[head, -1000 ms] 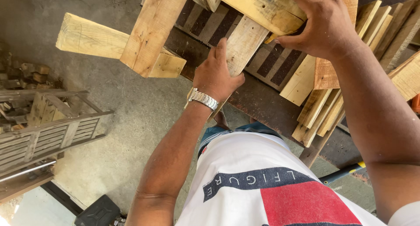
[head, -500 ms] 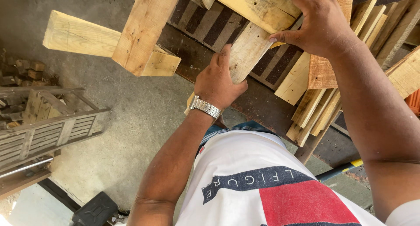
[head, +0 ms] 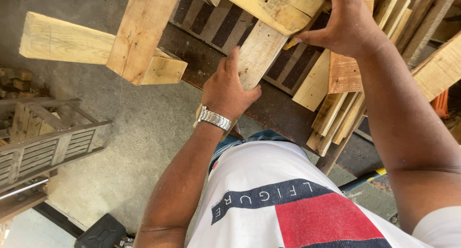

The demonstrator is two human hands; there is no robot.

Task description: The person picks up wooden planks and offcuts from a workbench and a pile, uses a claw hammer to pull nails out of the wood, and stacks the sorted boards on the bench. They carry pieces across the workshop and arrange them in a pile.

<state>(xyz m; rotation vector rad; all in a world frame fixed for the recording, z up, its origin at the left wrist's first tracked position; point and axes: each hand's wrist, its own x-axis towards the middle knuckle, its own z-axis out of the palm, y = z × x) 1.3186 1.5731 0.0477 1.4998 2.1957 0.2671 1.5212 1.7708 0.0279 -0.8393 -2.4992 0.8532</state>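
Observation:
My left hand (head: 228,89), with a metal watch on its wrist, grips the lower end of a pale wooden slat (head: 259,53) that slants up to the right. My right hand (head: 343,24) presses on a thicker plank (head: 276,5) lying across the top of that slat, thumb hooked under its edge. Both boards belong to a rough pallet-like frame; another of its boards (head: 144,32) crosses a thick block (head: 62,41) at the left.
Several loose slats (head: 336,113) lie stacked on a dark metal bench (head: 283,111) at the right. A grey slatted wooden frame (head: 38,147) stands on the concrete floor at the left. A black case (head: 101,233) sits near my feet.
My left hand has slid up and closed more firmly round the slat. The wooden frame has shifted slightly left and down in view. My right hand stays on the top plank.

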